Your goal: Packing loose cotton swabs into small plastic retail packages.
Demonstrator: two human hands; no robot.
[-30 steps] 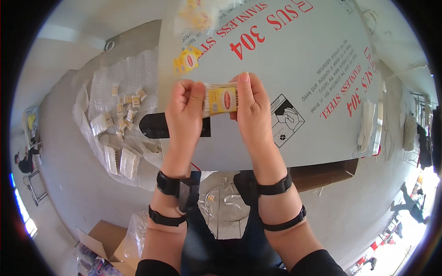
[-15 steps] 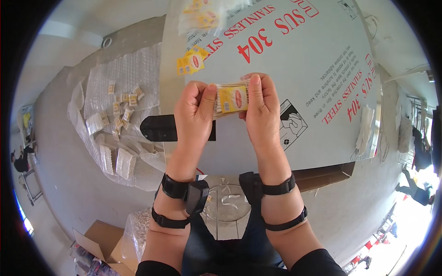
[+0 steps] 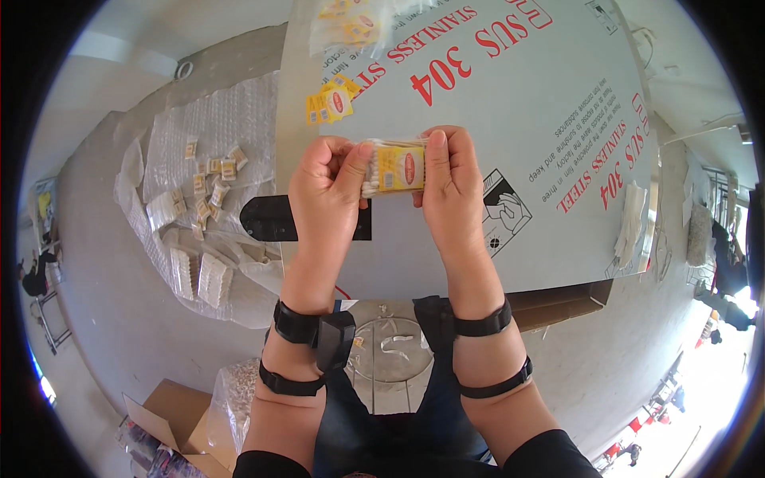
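Observation:
Between my two hands, above the tabletop, is a small clear pack of cotton swabs (image 3: 401, 169) with a yellow card on its face. My left hand (image 3: 325, 182) pinches around its left end, thumb on top, and white swab tips show beside that thumb. At the right end my right hand (image 3: 453, 179) grips the pack, its thumb lying along the edge. The fingers underneath are mostly hidden. Just beyond my left hand, a few loose yellow cards (image 3: 329, 103) lie overlapping on the table. Farther off sits a clear plastic bag (image 3: 378, 32) with more yellow cards.
The table has a grey film-covered sheet (image 3: 558, 239) on it. A black strip (image 3: 267, 218) juts past its left edge. Bubble wrap (image 3: 247, 119) at left bears several small swab packs (image 3: 217, 191) and bundles. Flat white bags (image 3: 631, 219) lie at right. An open carton (image 3: 171, 418) stands lower left.
The pack has turned to lie more level. My left hand has shifted slightly left, and more swab tips show at that end. My right hand has barely moved.

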